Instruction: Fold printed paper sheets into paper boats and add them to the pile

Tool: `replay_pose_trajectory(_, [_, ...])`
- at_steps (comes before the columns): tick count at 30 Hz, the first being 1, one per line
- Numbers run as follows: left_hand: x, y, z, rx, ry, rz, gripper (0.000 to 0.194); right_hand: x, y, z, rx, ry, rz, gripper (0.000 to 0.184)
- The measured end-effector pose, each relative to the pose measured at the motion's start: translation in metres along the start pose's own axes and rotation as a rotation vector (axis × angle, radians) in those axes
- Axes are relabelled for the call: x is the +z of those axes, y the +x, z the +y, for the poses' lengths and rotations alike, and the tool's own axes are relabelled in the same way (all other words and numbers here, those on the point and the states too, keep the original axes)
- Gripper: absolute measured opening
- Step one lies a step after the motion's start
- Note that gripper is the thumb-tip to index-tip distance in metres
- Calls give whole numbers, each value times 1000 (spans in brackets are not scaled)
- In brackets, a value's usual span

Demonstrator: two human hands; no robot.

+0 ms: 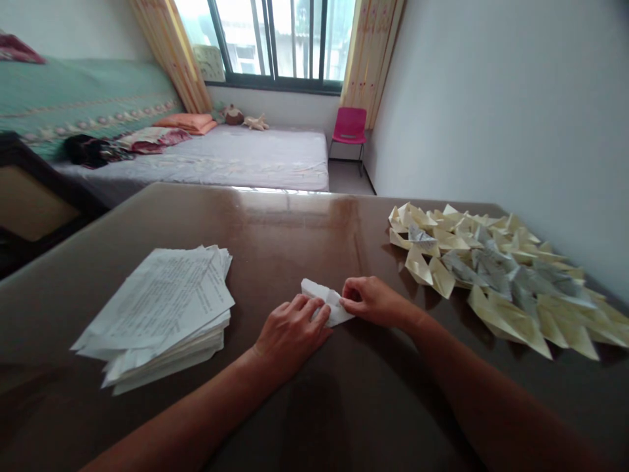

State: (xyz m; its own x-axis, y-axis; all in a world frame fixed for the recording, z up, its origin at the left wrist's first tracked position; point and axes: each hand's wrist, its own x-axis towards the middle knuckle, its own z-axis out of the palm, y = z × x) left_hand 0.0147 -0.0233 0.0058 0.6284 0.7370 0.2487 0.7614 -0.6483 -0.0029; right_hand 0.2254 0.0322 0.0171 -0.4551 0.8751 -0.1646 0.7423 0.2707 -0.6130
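Note:
A small folded sheet of white paper [339,316] lies on the brown table, between my two hands. My left hand [293,326] rests over its left part, fingers bent and pressing it down. At its right edge, my right hand [368,300] pinches the paper between thumb and curled fingers. Part of the folded sheet is hidden under the left fingers. To the left sits an uneven stack of printed paper [162,295]. Many folded paper boats [491,262], mostly cream with some grey printed ones, crowd the table's right side.
The glossy brown table [275,229] reaches toward a bed [255,157] with a pale sheet. A pink chair [350,126] stands by the window at the back. A white wall [491,98] runs along the right, and a dark chair [44,190] is at the left edge.

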Motion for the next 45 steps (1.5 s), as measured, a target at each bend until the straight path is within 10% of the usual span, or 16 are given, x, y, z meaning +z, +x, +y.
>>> replay_pose_trajectory(13, [-7,4,-32,162,-49,-72,16,2,0,1,19,443,-299,29])
replay_pose_trajectory(17, [-3,6,-36,117,-103,-49,14,-1,4,5,-177,161,126,20])
replay_pose_trajectory(20, [1,7,-24,40,-136,-34,15,4,16,14,-303,-115,382,49])
replay_pose_trajectory(26, [-3,7,0,2,-166,-48,29,17,29,18,-392,-215,268,36])
replay_pose_trajectory(35, [-3,3,-25,-8,-92,-23,28,6,16,20,-213,-11,265,16])
replay_pose_trajectory(45, [3,7,-22,55,-11,12,29,1,4,12,-462,-331,192,24])
